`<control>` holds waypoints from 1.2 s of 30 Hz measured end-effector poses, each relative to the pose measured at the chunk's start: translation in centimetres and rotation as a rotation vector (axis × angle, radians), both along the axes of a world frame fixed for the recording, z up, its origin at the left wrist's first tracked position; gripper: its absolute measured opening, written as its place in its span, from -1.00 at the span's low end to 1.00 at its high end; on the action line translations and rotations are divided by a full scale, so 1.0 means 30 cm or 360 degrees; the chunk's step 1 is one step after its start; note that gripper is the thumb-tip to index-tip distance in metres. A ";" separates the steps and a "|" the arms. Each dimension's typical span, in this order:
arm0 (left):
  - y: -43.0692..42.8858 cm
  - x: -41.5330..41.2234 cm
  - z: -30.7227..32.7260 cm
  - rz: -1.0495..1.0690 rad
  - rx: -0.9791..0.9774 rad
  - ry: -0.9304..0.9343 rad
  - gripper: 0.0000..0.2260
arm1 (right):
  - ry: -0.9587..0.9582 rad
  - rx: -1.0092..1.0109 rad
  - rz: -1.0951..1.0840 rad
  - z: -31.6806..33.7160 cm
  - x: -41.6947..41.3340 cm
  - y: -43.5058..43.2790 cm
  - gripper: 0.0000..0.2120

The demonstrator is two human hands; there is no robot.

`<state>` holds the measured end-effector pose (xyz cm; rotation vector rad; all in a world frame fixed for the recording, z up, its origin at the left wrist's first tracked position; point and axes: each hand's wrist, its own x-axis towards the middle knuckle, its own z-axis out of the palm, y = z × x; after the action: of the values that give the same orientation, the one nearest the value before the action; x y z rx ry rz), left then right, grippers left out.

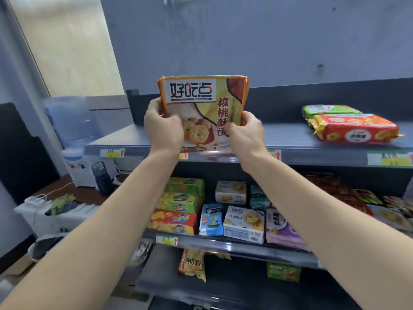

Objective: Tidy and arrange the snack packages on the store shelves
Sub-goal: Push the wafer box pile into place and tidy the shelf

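1. While both bare arms reach up toward the top shelf point(288, 134), the orange cookie package point(201, 101) stands upright between the 2 hands, printed front toward the camera.
2. Left hand point(164, 128): grips the package's left edge, fingers point(154, 106) curled round the side, thumb lying over the lower front.
3. Right hand point(245, 133): grips the lower right edge, fingers curled onto that side.
4. Package position: left of centre on the top shelf, lower edge level with the shelf's front lip. The hands cover that edge, so contact with the shelf cannot be told.
5. Top shelf, right side: green package point(328, 109) and red package point(357, 128) lie flat, the red one in front and overlapping the green. Both are well apart from the held package.
6. Middle shelf point(223, 241), left to right: stack of 3 packs point(178, 206) (green, yellow-green, red at the bottom), blue-and-white pack point(211, 220), white cookie box point(244, 223), purple pack point(281, 229).
7. Lower shelf: yellow chip bag point(193, 262) at the front, green box point(283, 271) further right.
8. Left of the shelving: water dispenser point(76, 166) on a dark worktop point(58, 193).
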<state>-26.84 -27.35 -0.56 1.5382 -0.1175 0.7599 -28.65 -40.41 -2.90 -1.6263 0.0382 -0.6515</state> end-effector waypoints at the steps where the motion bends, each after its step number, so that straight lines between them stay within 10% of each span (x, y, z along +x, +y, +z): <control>1: 0.015 0.033 0.029 -0.0035 -0.0008 -0.0026 -0.77 | -0.0026 -0.0008 -0.0005 0.029 0.037 0.009 -0.81; 12: 0.209 0.512 0.166 -0.0287 -0.0094 -0.0208 -0.67 | -0.0054 -0.0117 0.0212 0.216 0.505 0.164 -0.71; 23: 0.349 0.937 0.035 0.0159 -0.0047 0.0033 -0.47 | 0.0453 -0.0594 0.0505 0.175 0.824 0.260 -0.69; 36: 0.151 0.940 -0.068 -0.0498 0.0054 0.0359 -0.44 | 0.0859 -0.1099 -0.0115 0.147 0.794 0.059 -0.73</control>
<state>1.35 -22.83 -2.61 1.5798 -0.1989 0.3366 -4.84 -38.64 1.52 -2.4452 0.2930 -0.2627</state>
